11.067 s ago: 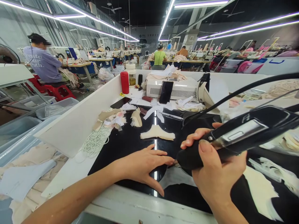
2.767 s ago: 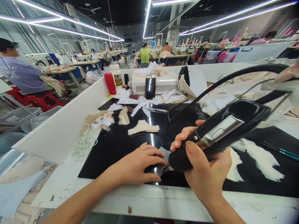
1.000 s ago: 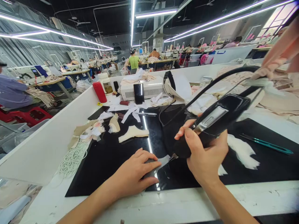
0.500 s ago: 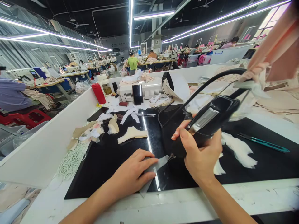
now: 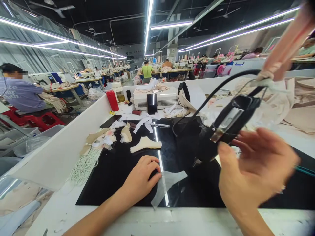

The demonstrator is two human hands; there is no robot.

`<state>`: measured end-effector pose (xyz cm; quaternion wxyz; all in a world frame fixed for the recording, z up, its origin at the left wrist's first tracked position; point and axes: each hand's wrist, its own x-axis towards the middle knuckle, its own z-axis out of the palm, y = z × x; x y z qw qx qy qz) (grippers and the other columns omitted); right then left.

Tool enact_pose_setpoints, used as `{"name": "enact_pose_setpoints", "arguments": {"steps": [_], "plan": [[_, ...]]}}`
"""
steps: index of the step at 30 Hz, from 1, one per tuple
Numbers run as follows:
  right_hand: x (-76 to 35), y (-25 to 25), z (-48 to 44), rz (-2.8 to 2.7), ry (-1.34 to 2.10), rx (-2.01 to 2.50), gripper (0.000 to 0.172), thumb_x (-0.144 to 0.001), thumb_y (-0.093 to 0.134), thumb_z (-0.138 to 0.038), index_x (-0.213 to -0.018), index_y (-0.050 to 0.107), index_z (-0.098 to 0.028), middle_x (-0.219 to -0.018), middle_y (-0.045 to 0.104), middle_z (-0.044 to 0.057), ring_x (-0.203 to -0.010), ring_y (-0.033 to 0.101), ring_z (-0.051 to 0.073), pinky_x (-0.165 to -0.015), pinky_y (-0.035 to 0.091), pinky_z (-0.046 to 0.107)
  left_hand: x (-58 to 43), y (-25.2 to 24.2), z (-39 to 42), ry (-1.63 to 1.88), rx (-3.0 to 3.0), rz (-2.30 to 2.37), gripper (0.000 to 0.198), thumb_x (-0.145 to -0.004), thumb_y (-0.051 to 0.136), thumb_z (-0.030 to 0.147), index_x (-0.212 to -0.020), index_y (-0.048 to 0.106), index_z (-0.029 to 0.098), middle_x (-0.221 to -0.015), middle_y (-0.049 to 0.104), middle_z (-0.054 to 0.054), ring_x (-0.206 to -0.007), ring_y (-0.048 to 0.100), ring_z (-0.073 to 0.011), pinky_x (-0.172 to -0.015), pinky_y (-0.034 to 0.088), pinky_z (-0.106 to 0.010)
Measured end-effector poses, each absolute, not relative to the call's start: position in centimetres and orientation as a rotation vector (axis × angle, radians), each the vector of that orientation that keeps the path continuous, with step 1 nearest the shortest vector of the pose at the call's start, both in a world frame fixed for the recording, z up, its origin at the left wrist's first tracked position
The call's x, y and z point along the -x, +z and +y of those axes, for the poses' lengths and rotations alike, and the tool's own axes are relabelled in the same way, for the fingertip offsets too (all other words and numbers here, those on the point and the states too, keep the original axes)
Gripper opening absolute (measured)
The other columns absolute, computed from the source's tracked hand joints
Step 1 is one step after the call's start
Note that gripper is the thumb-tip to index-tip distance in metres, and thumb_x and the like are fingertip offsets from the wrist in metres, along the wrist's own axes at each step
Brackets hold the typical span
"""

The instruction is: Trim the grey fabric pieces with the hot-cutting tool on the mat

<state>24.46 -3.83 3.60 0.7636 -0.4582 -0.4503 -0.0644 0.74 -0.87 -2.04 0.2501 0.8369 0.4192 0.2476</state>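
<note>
My left hand (image 5: pixel 144 175) rests on the black mat (image 5: pixel 110 177), fingers curled and pressed together, its fingertips at the edge of a translucent piece (image 5: pixel 169 185). Whether they pinch anything is hidden. My right hand (image 5: pixel 253 167) is spread open beside a black handheld tool (image 5: pixel 228 123), with the thumb near the tool's body. The tool hangs tilted from a tied pink cloth (image 5: pixel 275 65), its metal tip pointing down toward the mat. A cream shaped piece (image 5: pixel 145 144) lies beyond my left hand.
Fabric scraps (image 5: pixel 102 139) and pale green cord (image 5: pixel 85 165) lie at left. A white machine (image 5: pixel 162 100), red cylinder (image 5: pixel 112 100) and phone (image 5: pixel 152 104) stand at the back. A person in purple (image 5: pixel 23 93) sits far left.
My right hand has let go of the black tool and opened to the right. My left fingers have drawn back from over the translucent piece, uncovering it. The view has shifted slightly left.
</note>
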Motion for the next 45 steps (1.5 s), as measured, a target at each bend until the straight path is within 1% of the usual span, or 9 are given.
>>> {"name": "enact_pose_setpoints", "arguments": {"steps": [5, 9, 13, 16, 19, 23, 29, 38, 45], "plan": [[-24.1, 2.0, -4.9, -1.624, -0.178, 0.939, 0.017, -0.099, 0.067, -0.019, -0.113, 0.072, -0.028, -0.096, 0.076, 0.002, -0.088, 0.073, 0.023, -0.08, 0.059, 0.037, -1.3, -2.2, -0.9, 0.735, -2.143, 1.061, 0.012, -0.098, 0.065, 0.013, -0.091, 0.063, 0.022, -0.119, 0.071, -0.005, -0.121, 0.06, -0.0246, -0.11, 0.046, -0.041], [-22.9, -0.7, -3.4, -2.015, -0.025, 0.974, 0.025, -0.107, 0.057, -0.029, -0.13, 0.065, -0.028, -0.118, 0.081, 0.005, -0.105, 0.078, 0.023, -0.089, 0.063, 0.036, -1.4, -1.9, -0.9, 0.764, -2.051, 1.069, 0.009, -0.1, 0.06, 0.016, -0.094, 0.063, 0.022, -0.097, 0.071, 0.0, -0.094, 0.064, -0.0194, -0.105, 0.045, -0.04], [-22.5, -1.9, -2.0, -2.038, 0.41, 1.199, 0.021, -0.108, 0.054, -0.04, -0.119, 0.069, -0.03, -0.108, 0.08, 0.003, -0.102, 0.077, 0.022, -0.087, 0.063, 0.033, -1.1, -1.4, -0.5, 0.829, -1.889, 1.097, 0.008, -0.099, 0.06, 0.024, -0.093, 0.064, 0.022, -0.084, 0.067, 0.003, -0.078, 0.061, -0.0163, -0.079, 0.047, -0.029], [-22.5, -1.3, -1.4, -1.958, 0.608, 1.235, 0.022, -0.105, 0.057, -0.045, -0.1, 0.07, -0.028, -0.088, 0.074, -0.001, -0.08, 0.072, 0.019, -0.071, 0.06, 0.027, -0.9, -1.4, 0.1, 0.899, -1.752, 1.082, 0.008, -0.097, 0.061, 0.027, -0.092, 0.063, 0.021, -0.078, 0.064, 0.003, -0.075, 0.061, -0.0148, -0.073, 0.046, -0.027], [-22.1, -0.5, -0.5, -1.876, 0.633, 1.168, 0.026, -0.1, 0.062, -0.047, -0.084, 0.07, -0.027, -0.074, 0.068, -0.002, -0.066, 0.065, 0.018, -0.062, 0.054, 0.027, -1.0, -1.8, 0.9, 0.955, -1.614, 1.05, 0.015, -0.095, 0.062, 0.029, -0.107, 0.061, 0.021, -0.085, 0.066, 0.002, -0.078, 0.067, -0.0153, -0.075, 0.051, -0.027], [-21.2, -0.2, 1.4, -1.79, 0.578, 1.175, 0.028, -0.098, 0.063, -0.05, -0.087, 0.074, -0.026, -0.075, 0.071, 0.0, -0.065, 0.065, 0.019, -0.061, 0.053, 0.029, -1.2, -1.8, 2.1, 0.951, -1.511, 1.011, 0.041, -0.089, 0.068, 0.03, -0.126, 0.055, 0.021, -0.09, 0.066, 0.002, -0.072, 0.071, -0.0149, -0.07, 0.055, -0.028], [-20.0, -0.2, 5.0, -1.755, 0.49, 1.185, 0.038, -0.097, 0.062, -0.058, -0.091, 0.08, -0.025, -0.083, 0.076, 0.004, -0.071, 0.066, 0.022, -0.066, 0.051, 0.033, -0.3, -0.4, 5.2, 0.987, -1.558, 1.132, 0.031, -0.096, 0.058, 0.034, -0.124, 0.054, 0.021, -0.081, 0.064, 0.004, -0.058, 0.06, -0.0121, -0.055, 0.05, -0.024], [-19.0, -2.0, 8.7, -1.83, 0.363, 1.28, 0.038, -0.104, 0.053, -0.048, -0.098, 0.081, -0.023, -0.093, 0.078, 0.007, -0.085, 0.072, 0.024, -0.075, 0.053, 0.036, 1.0, 0.0, 7.3, 0.978, -1.997, 1.527, 0.005, -0.1, 0.055, 0.025, -0.103, 0.06, 0.023, -0.092, 0.069, -0.002, -0.091, 0.068, -0.0234, -0.085, 0.05, -0.036], [-18.7, -3.6, 8.8, -1.957, 0.204, 1.352, 0.037, -0.107, 0.049, -0.041, -0.099, 0.082, -0.026, -0.094, 0.078, 0.007, -0.09, 0.071, 0.028, -0.082, 0.05, 0.041, 1.0, -1.1, 6.8, 0.8, -2.239, 1.641, 0.011, -0.1, 0.054, 0.015, -0.095, 0.062, 0.022, -0.099, 0.072, -0.004, -0.098, 0.068, -0.0242, -0.091, 0.049, -0.035]]}}
